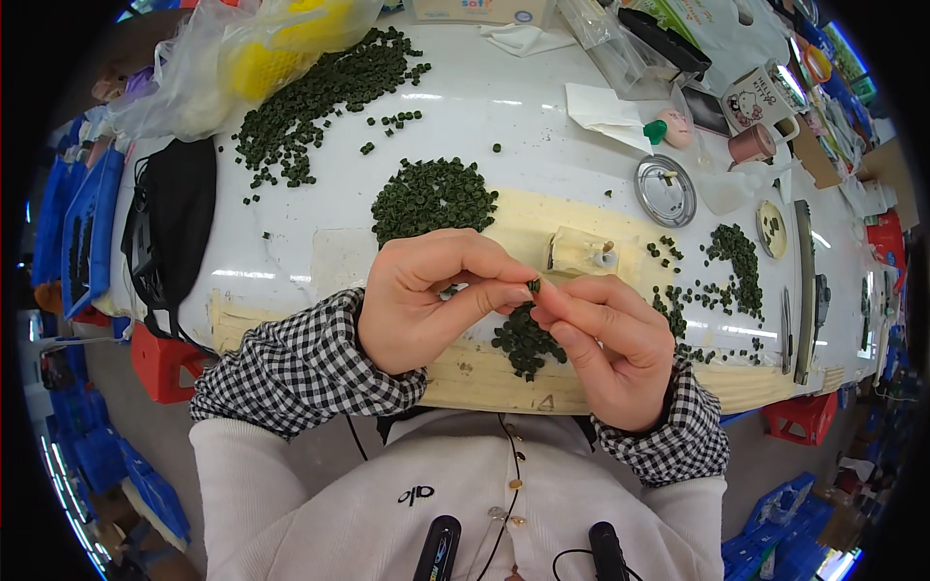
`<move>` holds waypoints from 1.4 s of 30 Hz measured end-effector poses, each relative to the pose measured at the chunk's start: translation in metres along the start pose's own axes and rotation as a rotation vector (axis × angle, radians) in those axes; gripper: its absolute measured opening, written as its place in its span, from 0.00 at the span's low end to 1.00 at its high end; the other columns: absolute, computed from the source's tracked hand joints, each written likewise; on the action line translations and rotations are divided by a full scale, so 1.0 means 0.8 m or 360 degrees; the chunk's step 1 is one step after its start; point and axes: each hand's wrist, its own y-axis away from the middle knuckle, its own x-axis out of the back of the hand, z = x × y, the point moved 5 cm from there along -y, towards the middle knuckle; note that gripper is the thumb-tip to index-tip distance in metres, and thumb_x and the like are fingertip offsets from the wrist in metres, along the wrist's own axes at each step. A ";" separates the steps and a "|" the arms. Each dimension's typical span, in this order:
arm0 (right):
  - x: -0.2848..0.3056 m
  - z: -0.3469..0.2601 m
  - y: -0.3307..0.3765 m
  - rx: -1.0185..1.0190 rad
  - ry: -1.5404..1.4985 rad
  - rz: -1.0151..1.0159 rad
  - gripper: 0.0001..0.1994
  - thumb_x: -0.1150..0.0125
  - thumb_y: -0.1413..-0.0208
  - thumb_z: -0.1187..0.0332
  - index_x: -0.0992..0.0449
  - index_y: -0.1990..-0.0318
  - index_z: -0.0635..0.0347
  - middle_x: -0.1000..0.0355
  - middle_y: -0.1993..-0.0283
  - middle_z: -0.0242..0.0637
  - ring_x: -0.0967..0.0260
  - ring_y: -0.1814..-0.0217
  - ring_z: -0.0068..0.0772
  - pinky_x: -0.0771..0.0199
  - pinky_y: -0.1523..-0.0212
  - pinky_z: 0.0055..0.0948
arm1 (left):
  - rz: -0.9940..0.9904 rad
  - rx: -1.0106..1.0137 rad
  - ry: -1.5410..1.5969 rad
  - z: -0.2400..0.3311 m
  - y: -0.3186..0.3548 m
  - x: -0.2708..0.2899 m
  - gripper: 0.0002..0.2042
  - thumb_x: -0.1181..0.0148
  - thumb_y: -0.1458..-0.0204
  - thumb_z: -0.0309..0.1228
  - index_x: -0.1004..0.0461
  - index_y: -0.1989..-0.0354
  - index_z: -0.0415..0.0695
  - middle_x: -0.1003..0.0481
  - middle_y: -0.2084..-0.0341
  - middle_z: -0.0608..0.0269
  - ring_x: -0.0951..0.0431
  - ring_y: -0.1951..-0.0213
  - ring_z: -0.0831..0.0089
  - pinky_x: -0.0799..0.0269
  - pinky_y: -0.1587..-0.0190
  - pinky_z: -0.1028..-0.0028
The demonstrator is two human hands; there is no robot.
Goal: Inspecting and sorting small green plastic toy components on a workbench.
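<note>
My left hand (426,300) comes from the left with thumb and forefinger pinched on a small dark green part (534,286). The fingertips of my right hand (615,349) close in on the same part from the other side, so the two hands meet over the table. Much of the part is covered by fingers. Under the hands lies a small heap of dark green parts (527,344), partly hidden. Beyond my left hand is a larger round pile of like parts (432,201). Past my right hand stands a small yellowish block fixture (581,254) with a short peg.
A big spread of green parts (320,97) lies far left, beside a clear plastic bag (184,92). More are scattered at right (733,261). A round metal lid (666,191), a mug (760,102) and a black fabric item (181,223) lie on the white table (552,121).
</note>
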 end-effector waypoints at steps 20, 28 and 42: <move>0.012 -0.017 -0.005 0.0177 0.0368 0.0036 0.18 0.35 0.52 0.79 0.23 0.51 0.64 0.27 0.61 0.42 0.28 0.64 0.33 0.27 0.64 0.23 | 0.0018 0.0152 0.0185 -0.006 0.001 -0.002 0.07 0.46 0.44 0.16 0.26 0.58 0.33 0.24 0.66 0.54 0.22 0.65 0.72 0.24 0.60 0.75; 0.056 -0.014 -0.034 0.0132 0.1126 0.0274 0.11 0.31 0.56 0.75 0.22 0.63 0.63 0.32 0.70 0.38 0.35 0.67 0.36 0.34 0.67 0.30 | 0.0027 0.0133 0.0148 -0.003 0.001 -0.002 0.06 0.45 0.45 0.15 0.26 0.60 0.32 0.24 0.65 0.53 0.22 0.65 0.73 0.23 0.60 0.75; 0.060 -0.063 -0.021 0.0465 0.0651 0.0312 0.07 0.34 0.52 0.80 0.24 0.65 0.67 0.28 0.67 0.39 0.32 0.68 0.32 0.32 0.67 0.26 | -0.0062 0.0083 -0.0044 0.000 0.001 -0.005 0.07 0.46 0.45 0.15 0.25 0.59 0.31 0.25 0.66 0.54 0.22 0.65 0.74 0.24 0.60 0.77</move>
